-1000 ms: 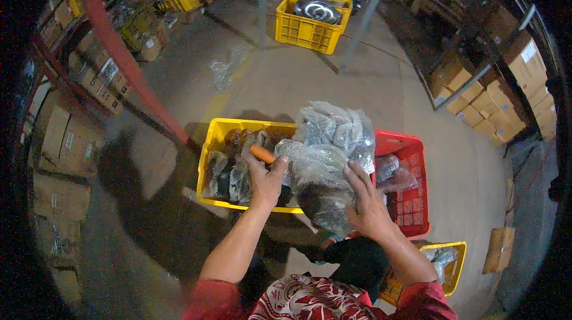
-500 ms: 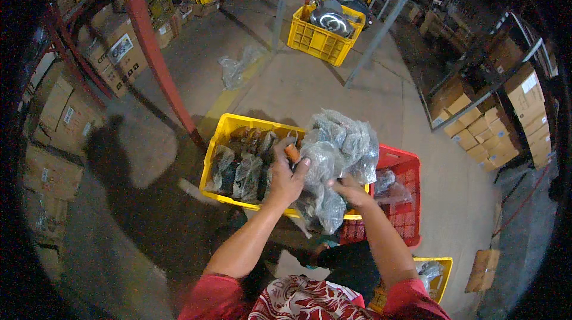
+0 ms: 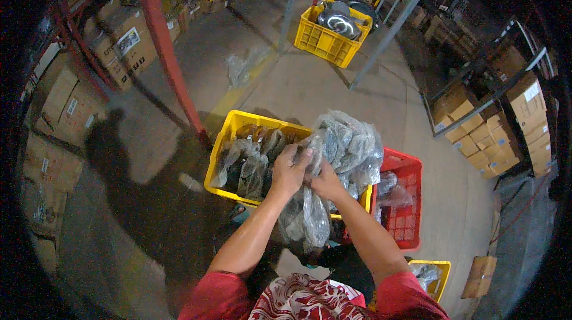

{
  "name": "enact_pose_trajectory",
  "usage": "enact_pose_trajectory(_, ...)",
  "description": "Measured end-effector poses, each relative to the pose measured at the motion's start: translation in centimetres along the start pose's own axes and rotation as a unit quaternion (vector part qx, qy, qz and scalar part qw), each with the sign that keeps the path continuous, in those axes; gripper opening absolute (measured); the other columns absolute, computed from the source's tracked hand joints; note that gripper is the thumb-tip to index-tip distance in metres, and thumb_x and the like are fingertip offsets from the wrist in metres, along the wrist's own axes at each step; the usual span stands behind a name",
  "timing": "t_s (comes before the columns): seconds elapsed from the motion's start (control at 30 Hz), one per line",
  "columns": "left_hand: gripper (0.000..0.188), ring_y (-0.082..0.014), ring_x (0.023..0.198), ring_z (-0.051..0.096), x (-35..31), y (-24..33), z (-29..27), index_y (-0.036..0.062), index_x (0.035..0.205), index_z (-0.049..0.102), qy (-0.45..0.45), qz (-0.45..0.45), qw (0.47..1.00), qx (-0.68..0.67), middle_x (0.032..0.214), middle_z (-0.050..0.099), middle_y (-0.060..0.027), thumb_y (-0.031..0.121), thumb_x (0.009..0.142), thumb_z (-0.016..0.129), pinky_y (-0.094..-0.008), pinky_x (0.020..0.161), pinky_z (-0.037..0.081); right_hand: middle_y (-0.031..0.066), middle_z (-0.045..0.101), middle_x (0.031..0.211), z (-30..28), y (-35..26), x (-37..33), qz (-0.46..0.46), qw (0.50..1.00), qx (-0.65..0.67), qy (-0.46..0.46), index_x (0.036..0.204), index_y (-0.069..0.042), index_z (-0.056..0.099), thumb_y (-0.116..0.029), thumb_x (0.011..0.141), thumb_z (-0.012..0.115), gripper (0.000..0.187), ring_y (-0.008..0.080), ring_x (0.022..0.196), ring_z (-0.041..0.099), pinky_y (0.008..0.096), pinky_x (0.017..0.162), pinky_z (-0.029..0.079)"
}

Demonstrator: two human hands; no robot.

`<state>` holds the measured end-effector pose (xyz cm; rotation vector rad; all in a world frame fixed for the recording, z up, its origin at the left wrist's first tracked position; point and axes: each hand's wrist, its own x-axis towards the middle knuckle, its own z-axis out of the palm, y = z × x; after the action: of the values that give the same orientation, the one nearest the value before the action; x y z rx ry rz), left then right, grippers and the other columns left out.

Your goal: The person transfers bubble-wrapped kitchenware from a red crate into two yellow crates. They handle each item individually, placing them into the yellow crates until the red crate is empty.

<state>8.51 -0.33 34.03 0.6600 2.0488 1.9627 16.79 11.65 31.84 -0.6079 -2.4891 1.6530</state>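
Both your left hand point(image 3: 289, 171) and right hand point(image 3: 327, 183) clench wrap point(image 3: 316, 219) over the yellow crate's point(image 3: 238, 121) near edge, seemingly adjusting it, next needing steady tension.

A white label point(image 3: 128, 41) with a dark picture sits on the big carton point(image 3: 146, 39) over to the left, dark printed marks point(image 3: 141, 61) beneath it, and small pale stickers point(image 3: 72, 106) dot the carton point(image 3: 64, 125) closer in. Another white label point(image 3: 531, 91) is on the tall carton point(image 3: 529, 110) at right; no wording is legible from here.
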Motion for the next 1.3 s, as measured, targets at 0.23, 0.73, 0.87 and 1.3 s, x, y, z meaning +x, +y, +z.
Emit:
enact_pose_trajectory(0.23, 0.049, -0.0392, 0.126, 0.049, 0.4, -1.6, -5.3, 0.0070, 0.128, 0.057, -0.073, 0.022, 0.984, 0.158, 0.130, 0.055, -0.0211, -0.002, 0.080, 0.056, -0.0421, 0.109, 0.038, 0.0216, 0.057, 0.127, -9.1, -0.7, 5.8, -0.090, 0.952, 0.028, 0.290, 0.142, 0.001, 0.038, -0.023, 0.086, 0.066, 0.067, 0.0336, 0.119, 0.055, 0.0394, 0.102, 0.043)
enact_pose_trajectory(0.73, 0.053, -0.0289, 0.107, 0.064, -2.8, -1.0, -12.4, 0.0008, 0.118, 0.062, -0.140, -0.056, 0.968, -0.201, 0.112, 0.068, -0.0112, 0.030, 0.077, 0.080, -0.0386, 0.094, 0.049, 0.0128, 0.066, 0.105, 1.2, 6.4, 13.3, 0.125, 0.900, 0.412, 0.067, 0.117, 0.000, 0.062, -0.044, 0.096, 0.048, 0.051, 0.0219, 0.093, 0.062, 0.0391, 0.079, 0.051)
enact_pose_trajectory(0.87, 0.052, -0.0302, 0.116, 0.059, -0.3, -3.1, -12.5, 0.0051, 0.130, 0.054, 0.017, -0.147, 0.894, -0.422, 0.128, 0.060, -0.0083, 0.027, 0.087, 0.073, -0.0440, 0.099, 0.046, 0.0115, 0.067, 0.102, 9.3, 9.1, 11.8, 0.280, 0.852, 0.434, 0.092, 0.110, -0.001, 0.068, -0.051, 0.098, 0.042, 0.058, 0.0208, 0.092, 0.062, 0.0372, 0.080, 0.050)
enact_pose_trajectory(1.3, 0.050, -0.0246, 0.119, 0.054, 3.9, -10.0, -0.9, 0.0107, 0.134, 0.049, -0.048, -0.290, 0.870, -0.397, 0.128, 0.058, -0.0073, 0.025, 0.091, 0.069, -0.0434, 0.101, 0.043, 0.0106, 0.065, 0.116, 13.4, 24.8, 12.0, 0.145, 0.698, 0.672, 0.201, 0.129, -0.003, 0.056, -0.039, 0.098, 0.048, 0.049, 0.0272, 0.100, 0.064, 0.0391, 0.086, 0.052)
